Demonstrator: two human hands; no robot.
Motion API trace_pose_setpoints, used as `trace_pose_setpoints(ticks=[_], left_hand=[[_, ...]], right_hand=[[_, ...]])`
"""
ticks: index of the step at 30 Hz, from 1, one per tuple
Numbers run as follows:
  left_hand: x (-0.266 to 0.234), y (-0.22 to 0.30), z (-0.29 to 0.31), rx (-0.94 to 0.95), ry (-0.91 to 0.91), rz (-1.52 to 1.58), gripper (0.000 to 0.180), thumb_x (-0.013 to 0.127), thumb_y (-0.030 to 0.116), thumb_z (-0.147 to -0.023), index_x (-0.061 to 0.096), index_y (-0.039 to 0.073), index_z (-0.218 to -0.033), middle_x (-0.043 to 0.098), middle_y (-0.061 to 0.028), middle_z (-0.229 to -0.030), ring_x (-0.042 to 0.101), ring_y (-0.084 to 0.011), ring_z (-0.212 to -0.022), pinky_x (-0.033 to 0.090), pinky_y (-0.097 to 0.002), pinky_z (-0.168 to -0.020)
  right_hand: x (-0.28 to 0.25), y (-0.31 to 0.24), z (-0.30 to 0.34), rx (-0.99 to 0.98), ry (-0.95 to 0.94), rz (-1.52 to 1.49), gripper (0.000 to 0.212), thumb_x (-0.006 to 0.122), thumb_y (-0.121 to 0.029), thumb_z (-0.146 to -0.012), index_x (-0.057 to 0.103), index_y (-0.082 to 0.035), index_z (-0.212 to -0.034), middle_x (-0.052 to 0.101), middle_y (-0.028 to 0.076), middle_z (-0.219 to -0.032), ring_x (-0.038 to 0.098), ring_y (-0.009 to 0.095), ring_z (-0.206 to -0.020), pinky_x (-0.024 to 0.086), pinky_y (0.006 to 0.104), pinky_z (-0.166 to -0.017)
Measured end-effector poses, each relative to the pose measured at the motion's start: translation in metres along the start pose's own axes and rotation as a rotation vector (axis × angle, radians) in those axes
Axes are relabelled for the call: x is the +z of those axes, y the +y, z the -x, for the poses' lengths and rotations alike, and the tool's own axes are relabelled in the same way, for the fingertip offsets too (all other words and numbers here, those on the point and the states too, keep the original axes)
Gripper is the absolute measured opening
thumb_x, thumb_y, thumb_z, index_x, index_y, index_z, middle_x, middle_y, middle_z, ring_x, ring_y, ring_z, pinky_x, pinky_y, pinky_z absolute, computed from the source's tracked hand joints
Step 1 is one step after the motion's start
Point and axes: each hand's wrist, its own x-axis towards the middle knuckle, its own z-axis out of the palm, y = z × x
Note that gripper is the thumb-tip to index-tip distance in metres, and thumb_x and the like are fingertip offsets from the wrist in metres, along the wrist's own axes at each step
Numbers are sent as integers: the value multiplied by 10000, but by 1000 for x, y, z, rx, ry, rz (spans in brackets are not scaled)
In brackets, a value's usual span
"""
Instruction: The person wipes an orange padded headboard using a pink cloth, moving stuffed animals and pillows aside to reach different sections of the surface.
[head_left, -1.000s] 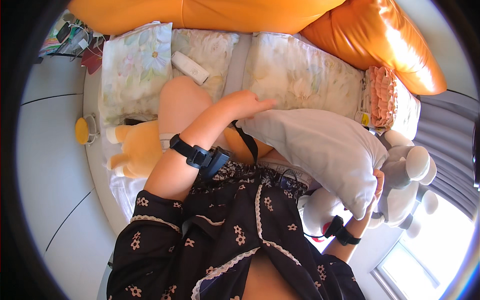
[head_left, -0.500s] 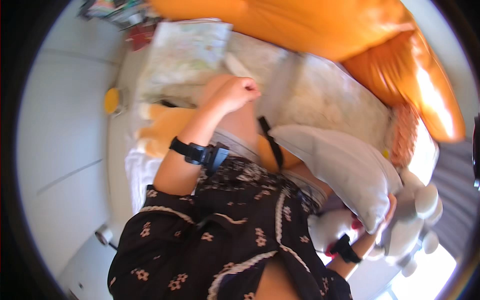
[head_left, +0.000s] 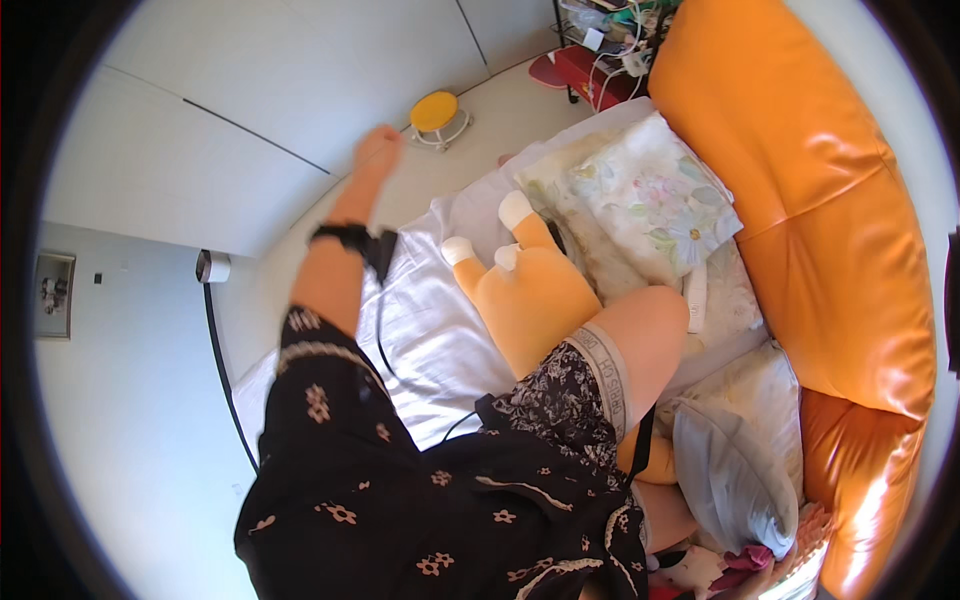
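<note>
My left hand [head_left: 380, 148] is stretched out to the far left, over the bed's edge, in front of the white panels. Motion smears its fingers; no held thing shows. A black strap with a small device [head_left: 357, 245] sits on that forearm. At the lower right lies a grey pillow [head_left: 735, 470]. A skin-coloured patch by its lower edge may be my right hand [head_left: 768, 578], but its fingers cannot be made out. Beside my bare leg an orange-yellow plush animal [head_left: 535, 305] with white paws lies on the bed, partly under my thigh.
A folded floral quilt [head_left: 655, 195] lies against an orange padded headboard [head_left: 800, 200]. Next to my knee is a white elongated object [head_left: 696, 298]. A yellow-topped wheeled stool [head_left: 434, 112] stands on the floor. A cluttered rack [head_left: 610, 45] with cables stands beyond. White sheet [head_left: 420, 290] covers the bed.
My view has swung toward the left. My left arm has moved from above my lap out to the left. The grey pillow now lies lower; my right hand, earlier at its corner, is mostly hidden.
</note>
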Motion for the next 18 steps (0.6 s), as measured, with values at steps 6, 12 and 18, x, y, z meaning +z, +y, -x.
trace_pose_setpoints(ticks=[6,12,18], left_hand=[[-69,-105,-54,-304,-194,-237,424,530,240,-846,508,62,-1230,637,-138,-1089,579,-298,-1067,433,-373,-936],[-96,-111,-48,12,-156,-513,459,531,213,-825,520,12,-1237,620,-223,-1098,616,-275,-1016,461,-342,-886],[-104,-88,-27,-281,-163,-164,439,531,217,-815,532,36,-1215,694,-125,-840,678,-212,-790,480,-329,-795]], right_hand=[[2,-4,-12,-19,8,31,581,558,-167,-738,438,-29,-1290,534,156,-1157,570,250,-952,492,324,-789],[1,1,-22,-19,-5,39,574,539,-157,-745,442,-30,-1296,531,158,-1167,576,250,-949,500,321,-780],[-13,6,-28,-38,-25,51,567,520,-147,-751,446,-31,-1301,529,160,-1178,582,251,-946,507,317,-770]])
